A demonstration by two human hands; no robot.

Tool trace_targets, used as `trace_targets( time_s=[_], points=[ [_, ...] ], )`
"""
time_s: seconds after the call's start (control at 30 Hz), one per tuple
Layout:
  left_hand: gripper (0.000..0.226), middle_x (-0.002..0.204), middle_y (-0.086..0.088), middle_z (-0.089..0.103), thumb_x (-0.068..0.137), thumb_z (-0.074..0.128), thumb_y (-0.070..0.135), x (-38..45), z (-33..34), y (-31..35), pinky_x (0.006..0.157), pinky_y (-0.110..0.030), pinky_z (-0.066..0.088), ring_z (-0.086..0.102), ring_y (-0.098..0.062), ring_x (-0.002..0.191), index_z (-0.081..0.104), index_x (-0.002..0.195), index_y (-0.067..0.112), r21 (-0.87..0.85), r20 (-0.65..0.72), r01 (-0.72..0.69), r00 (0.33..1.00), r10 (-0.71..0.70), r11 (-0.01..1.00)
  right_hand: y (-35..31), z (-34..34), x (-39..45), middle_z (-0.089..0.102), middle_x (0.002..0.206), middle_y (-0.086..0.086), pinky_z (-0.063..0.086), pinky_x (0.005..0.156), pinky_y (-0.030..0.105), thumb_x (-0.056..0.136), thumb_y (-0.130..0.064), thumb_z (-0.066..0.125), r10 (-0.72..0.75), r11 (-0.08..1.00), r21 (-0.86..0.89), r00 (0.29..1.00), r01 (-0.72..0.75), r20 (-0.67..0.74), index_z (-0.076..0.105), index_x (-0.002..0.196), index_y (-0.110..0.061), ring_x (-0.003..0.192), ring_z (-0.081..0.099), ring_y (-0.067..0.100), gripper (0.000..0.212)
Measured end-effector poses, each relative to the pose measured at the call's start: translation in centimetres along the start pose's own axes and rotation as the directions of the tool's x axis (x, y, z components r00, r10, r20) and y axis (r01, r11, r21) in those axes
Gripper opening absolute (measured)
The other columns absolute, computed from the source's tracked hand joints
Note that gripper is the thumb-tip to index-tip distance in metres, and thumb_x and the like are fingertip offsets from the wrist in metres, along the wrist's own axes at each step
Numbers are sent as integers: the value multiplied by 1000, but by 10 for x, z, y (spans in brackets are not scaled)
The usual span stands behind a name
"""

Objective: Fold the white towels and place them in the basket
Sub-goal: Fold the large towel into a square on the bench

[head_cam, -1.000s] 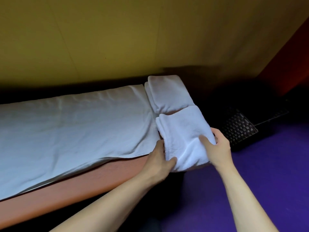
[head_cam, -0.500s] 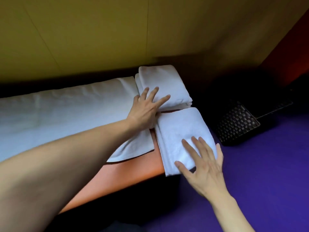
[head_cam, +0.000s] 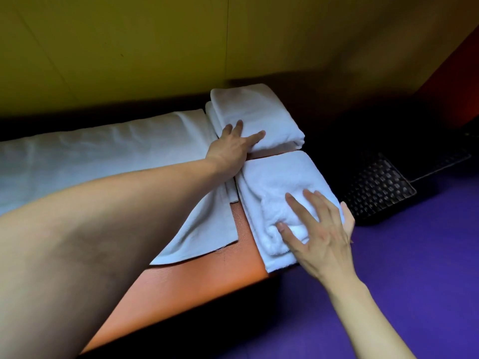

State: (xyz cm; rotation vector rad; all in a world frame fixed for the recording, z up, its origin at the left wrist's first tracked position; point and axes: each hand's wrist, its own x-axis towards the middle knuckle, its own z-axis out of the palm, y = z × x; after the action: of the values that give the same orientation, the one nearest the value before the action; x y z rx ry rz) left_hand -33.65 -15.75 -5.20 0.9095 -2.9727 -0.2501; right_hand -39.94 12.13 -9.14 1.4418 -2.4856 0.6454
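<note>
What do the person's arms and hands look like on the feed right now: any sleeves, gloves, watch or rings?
Both forearms are bare as far as the frame shows, with no sleeve in view. The left hand and the right hand wear no gloves. No watch, band or ring shows on either wrist or on the visible fingers. Nails look short and unpainted.

Both bare arms reach forward, the left arm stretched long across the frame from the lower left. The left hand (head_cam: 233,149) lies palm down, fingers straight and spread. The right hand (head_cam: 315,229), nearer the body, is also palm down, its fingers splayed and slightly bent, thumb pointing left.
</note>
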Motion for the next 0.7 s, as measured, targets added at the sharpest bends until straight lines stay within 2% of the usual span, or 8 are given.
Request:
trace_targets(
  time_s=[0.13,0.27,0.37,0.43,0.5,0.6,0.7],
  points=[
    [65,164,-15,18,103,50,26,-10,-5,-10,111,-54,36,20,-39,147,18,159,35,-14,-11,-51,999,51,999,0,-2,0,46,152,-3,20,117,60,90,-66,49,14,1000,2,1000,-14,25,56,142,-39,143,39,17,59],
    [68,165,-14,21,100,51,34,-63,-3,-16,115,-48,27,22,-39,149,18,160,29,11,-156,-10,988,12,1000,0,-13,-13,43,154,-8,32,111,57,88,-64,48,43,999,23,995,-45,89,53,143,-42,142,36,15,59],
    [66,165,-14,24,98,50,37,-121,8,-18,119,-50,23,23,-39,150,26,158,26,-3,-210,29,977,-29,1000,-2,-19,-17,44,153,-8,31,109,53,86,-64,48,55,998,1,993,-56,102,56,141,-42,140,39,15,59],
    [65,163,-12,28,96,46,47,-160,14,-18,121,-51,21,27,-38,149,35,155,24,-5,-238,19,971,-19,1000,-4,-21,-15,45,153,-7,29,111,56,86,-64,47,58,998,-10,991,-58,124,56,141,-41,141,39,16,60],
    [70,162,-11,32,91,45,59,-194,20,-17,121,-53,19,28,-38,149,44,151,22,0,-214,-30,976,29,1000,-10,-23,-14,46,152,-5,21,116,57,86,-63,46,70,997,-47,988,-64,137,57,141,-40,142,39,17,60],
    [78,160,-9,37,86,44,70,-224,31,-12,122,-51,16,31,-38,148,50,148,22,38,-104,-59,993,62,998,-27,-24,-11,46,151,-3,8,122,52,89,-61,44,91,993,-82,988,-81,123,58,139,-37,144,36,17,57],
    [72,154,-6,47,91,35,67,-229,37,-9,119,-49,31,44,-37,141,53,146,24,78,-71,-8,997,14,997,-49,-23,-5,53,142,-1,15,121,50,91,-57,47,35,999,-25,997,-34,68,63,132,-29,138,44,20,52]
  ],
)
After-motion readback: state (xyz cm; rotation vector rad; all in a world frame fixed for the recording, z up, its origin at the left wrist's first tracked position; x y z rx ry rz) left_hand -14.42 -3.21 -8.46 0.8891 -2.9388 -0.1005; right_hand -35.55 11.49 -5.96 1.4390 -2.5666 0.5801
